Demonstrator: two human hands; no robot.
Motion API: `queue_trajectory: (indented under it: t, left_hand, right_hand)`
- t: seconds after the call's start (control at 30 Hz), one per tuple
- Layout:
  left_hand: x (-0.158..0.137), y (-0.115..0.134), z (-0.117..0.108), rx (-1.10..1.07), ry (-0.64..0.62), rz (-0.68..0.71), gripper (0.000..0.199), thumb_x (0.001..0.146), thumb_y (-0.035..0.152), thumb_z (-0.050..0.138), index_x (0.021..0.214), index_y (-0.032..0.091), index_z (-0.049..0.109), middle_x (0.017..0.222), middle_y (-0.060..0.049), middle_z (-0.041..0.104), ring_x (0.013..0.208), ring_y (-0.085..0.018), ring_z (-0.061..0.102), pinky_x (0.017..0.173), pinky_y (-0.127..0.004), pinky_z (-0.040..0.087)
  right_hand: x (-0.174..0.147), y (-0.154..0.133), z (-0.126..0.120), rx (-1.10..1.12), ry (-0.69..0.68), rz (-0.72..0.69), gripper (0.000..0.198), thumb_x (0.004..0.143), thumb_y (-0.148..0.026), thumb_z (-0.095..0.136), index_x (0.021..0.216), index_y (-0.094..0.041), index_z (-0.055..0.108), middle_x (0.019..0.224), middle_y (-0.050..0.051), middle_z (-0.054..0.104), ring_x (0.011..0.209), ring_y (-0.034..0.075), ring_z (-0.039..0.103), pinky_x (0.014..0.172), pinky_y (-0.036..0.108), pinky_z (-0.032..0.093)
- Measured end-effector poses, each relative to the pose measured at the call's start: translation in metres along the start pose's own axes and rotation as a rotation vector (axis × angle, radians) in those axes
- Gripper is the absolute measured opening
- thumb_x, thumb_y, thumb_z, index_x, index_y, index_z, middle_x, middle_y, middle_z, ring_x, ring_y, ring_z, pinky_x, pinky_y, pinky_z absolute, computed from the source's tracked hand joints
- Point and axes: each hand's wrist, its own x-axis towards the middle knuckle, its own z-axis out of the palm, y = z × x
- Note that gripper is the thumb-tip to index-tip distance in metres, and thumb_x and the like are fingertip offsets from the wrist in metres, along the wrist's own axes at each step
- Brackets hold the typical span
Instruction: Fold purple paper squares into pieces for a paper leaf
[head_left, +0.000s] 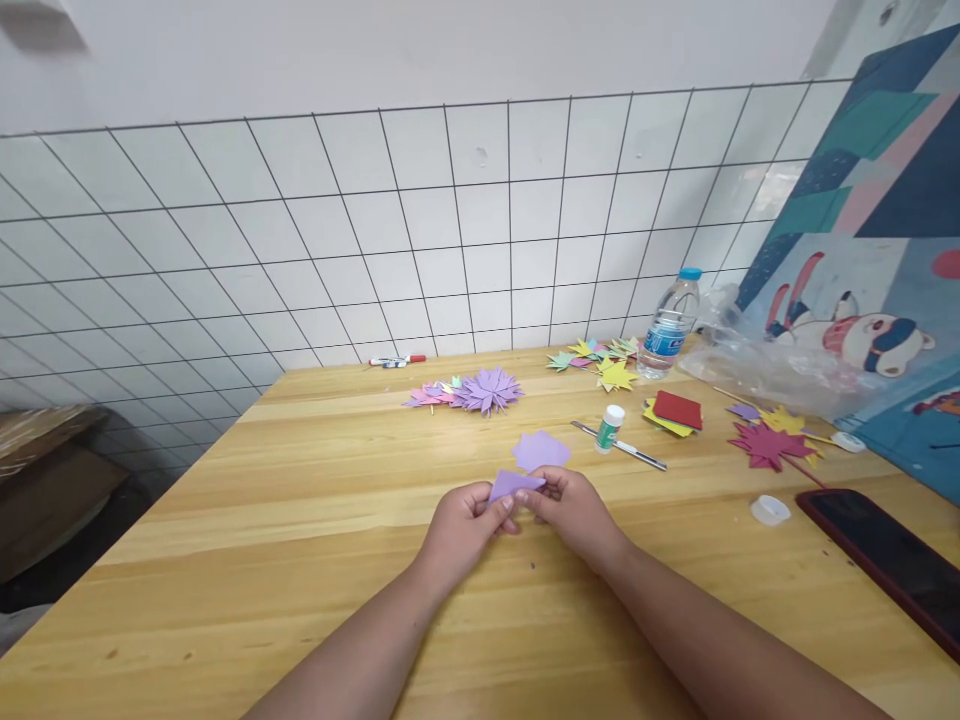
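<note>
Two bare forearms come in from the near edge over the wooden counter, ending in two hands that meet near the middle. Left hand and right hand share one folded purple paper: the left grip is closed, thumb and fingers pinching its left part, and the right grip is likewise drawn tight, pinching at its right end. Roughly triangular, the paper has its long axis running left to right, with a narrow tip pointing right.

Just beyond it lies one flat purple sheet with a pointed outline. Farther right, one glue bottle stands upright beside one slim silver-and-black tool, which slants toward the near right. One stack of paper squares, red over yellow, sits beyond that, and one water bottle stands at the far right. One clear cap lies left of one phone at the near right. One purple many-pointed flower and one red-capped marker lie on the far side.
</note>
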Motion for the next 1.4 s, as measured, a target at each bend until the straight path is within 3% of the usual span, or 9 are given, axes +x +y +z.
queue_trajectory:
  t: [0.27, 0.57, 0.93, 1.4]
  left_hand:
    - [0.0018, -0.0014, -0.0012, -0.104, -0.053, -0.001, 0.028, 0.075, 0.039, 0.061, 0.086, 0.014, 0.066, 0.076, -0.006, 0.069, 0.069, -0.017, 0.062, 0.059, -0.023, 0.043]
    - [0.0, 0.0015, -0.0026, -0.053, -0.064, -0.019, 0.024, 0.077, 0.035, 0.059, 0.085, 0.013, 0.067, 0.074, -0.006, 0.068, 0.066, -0.015, 0.059, 0.059, -0.023, 0.042]
    - [0.0007, -0.0003, -0.003, -0.01, -0.088, -0.017, 0.024, 0.08, 0.032, 0.055, 0.09, 0.013, 0.067, 0.08, -0.008, 0.07, 0.069, -0.015, 0.06, 0.061, -0.023, 0.042]
    - [0.0002, 0.0035, -0.0026, -0.064, -0.054, -0.038, 0.024, 0.076, 0.037, 0.06, 0.078, 0.013, 0.065, 0.071, -0.006, 0.069, 0.062, -0.014, 0.06, 0.059, -0.022, 0.043]
  right_hand:
    - [-0.0015, -0.0022, 0.0015, -0.065, -0.007, 0.0, 0.023, 0.067, -0.037, 0.066, 0.064, -0.017, 0.054, 0.054, -0.005, 0.05, 0.052, 0.01, 0.044, 0.051, 0.021, 0.035]
    - [-0.0024, -0.0012, -0.0006, -0.046, -0.005, 0.034, 0.024, 0.067, -0.033, 0.067, 0.062, -0.017, 0.05, 0.053, -0.006, 0.044, 0.051, 0.008, 0.038, 0.049, 0.02, 0.03]
    - [-0.0016, -0.0014, -0.0009, -0.022, 0.005, 0.03, 0.027, 0.066, -0.037, 0.068, 0.06, -0.018, 0.05, 0.051, -0.006, 0.046, 0.05, 0.009, 0.039, 0.048, 0.021, 0.029]
    - [-0.0044, -0.0017, -0.0014, -0.011, -0.028, 0.04, 0.027, 0.07, -0.039, 0.064, 0.063, -0.016, 0.054, 0.051, -0.006, 0.045, 0.049, 0.008, 0.038, 0.048, 0.021, 0.03]
